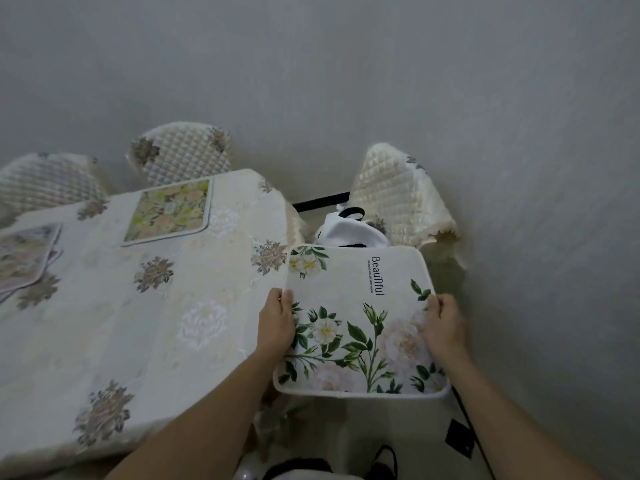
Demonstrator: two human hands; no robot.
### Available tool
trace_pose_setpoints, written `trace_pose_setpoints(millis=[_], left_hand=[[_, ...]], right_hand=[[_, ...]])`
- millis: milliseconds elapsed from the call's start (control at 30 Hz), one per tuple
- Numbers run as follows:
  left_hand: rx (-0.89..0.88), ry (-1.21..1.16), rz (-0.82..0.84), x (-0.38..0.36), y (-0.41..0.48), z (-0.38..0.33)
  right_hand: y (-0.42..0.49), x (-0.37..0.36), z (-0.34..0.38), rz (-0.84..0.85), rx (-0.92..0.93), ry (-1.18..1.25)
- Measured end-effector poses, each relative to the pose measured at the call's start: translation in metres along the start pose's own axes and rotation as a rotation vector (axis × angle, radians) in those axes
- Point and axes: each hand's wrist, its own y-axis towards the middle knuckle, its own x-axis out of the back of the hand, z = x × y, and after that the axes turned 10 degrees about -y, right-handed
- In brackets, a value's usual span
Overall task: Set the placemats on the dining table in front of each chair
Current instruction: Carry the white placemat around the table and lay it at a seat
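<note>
A white placemat (356, 306) printed with flowers and the word "Beautiful" hangs in the air just off the table's right end. My left hand (277, 323) grips its left edge, thumb on top, and my right hand (443, 323) grips its right edge. A yellow-green floral placemat (169, 211) lies flat on the dining table (138, 323) in front of a quilted chair (181, 150). Two more placemats (24, 258) lie overlapped at the table's left edge, in front of another quilted chair (45, 181).
A third quilted chair (401, 199) stands beyond the table's right end, with a white and black bag (349, 230) on its seat. The table wears a cream embroidered floral cloth. A grey wall runs behind. My feet show at the bottom.
</note>
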Motion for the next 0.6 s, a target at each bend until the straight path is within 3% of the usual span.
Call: trace_pose_setpoints(millis=[600], left_hand=[[0.093, -0.07, -0.262, 0.048, 0.129, 0.027]], right_hand=[[0.123, -0.117, 0.111, 0.215, 0.172, -0.031]])
